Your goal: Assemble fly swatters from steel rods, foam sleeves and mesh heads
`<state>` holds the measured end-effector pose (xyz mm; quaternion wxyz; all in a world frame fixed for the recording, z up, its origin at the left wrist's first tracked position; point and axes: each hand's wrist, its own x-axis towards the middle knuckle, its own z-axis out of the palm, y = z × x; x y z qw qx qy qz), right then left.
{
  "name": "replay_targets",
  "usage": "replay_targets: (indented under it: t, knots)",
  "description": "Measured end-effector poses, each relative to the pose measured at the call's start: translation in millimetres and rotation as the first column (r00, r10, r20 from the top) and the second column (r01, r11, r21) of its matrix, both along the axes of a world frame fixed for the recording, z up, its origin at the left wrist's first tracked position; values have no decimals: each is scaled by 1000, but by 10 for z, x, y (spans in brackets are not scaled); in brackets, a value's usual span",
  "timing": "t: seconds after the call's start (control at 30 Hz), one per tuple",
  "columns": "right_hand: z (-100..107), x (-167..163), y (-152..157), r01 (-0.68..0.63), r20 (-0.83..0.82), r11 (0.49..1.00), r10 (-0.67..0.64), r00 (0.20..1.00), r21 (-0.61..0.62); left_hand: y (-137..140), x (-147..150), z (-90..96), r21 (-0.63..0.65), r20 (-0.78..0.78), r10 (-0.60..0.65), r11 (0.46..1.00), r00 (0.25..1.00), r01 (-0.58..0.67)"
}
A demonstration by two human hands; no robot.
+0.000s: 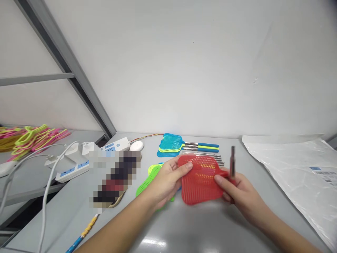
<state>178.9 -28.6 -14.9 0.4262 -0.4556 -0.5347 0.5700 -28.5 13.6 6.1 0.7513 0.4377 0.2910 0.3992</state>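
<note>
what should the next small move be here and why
Perhaps turn the rod into line with the red swatter head: the right hand holds it crosswise to the neck, while on the swatters behind, rods run straight.

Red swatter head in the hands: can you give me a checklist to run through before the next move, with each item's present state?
1. Left hand gripping the red swatter head: ok, thumb on its face near the left edge.
2. Right hand at the neck side: ok, it holds an upright rod there.
3. Rod joined to the neck: cannot tell, the fingers cover that spot.
4. Space under the left hand free: not ok, a green swatter head lies there, partly hidden.
5. Blue and yellow swatters away from both hands: ok, they lie farther back, near the wall.
</note>
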Motion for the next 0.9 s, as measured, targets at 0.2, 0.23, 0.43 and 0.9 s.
replay_targets:
  t: [0.2, 0.23, 0.43, 0.9]
  knots:
    - [26, 27, 42, -35, 77, 999, 35, 996, -4, -81, 91, -59, -75, -61, -123, 990, 991, 118]
    - [23, 23, 46, -72, 87, 997, 72, 994, 3, -83, 94, -66, -78, -70, -115, 991, 991, 109]
    - [-73, 176, 101, -73, 137, 994, 62, 989, 82, 63, 1, -100, -78, 2, 170, 982, 985, -170]
    - [25, 244, 159, -42, 592, 925, -206, 779, 377, 244, -238, 62, 71, 33, 369, 926, 929, -370]
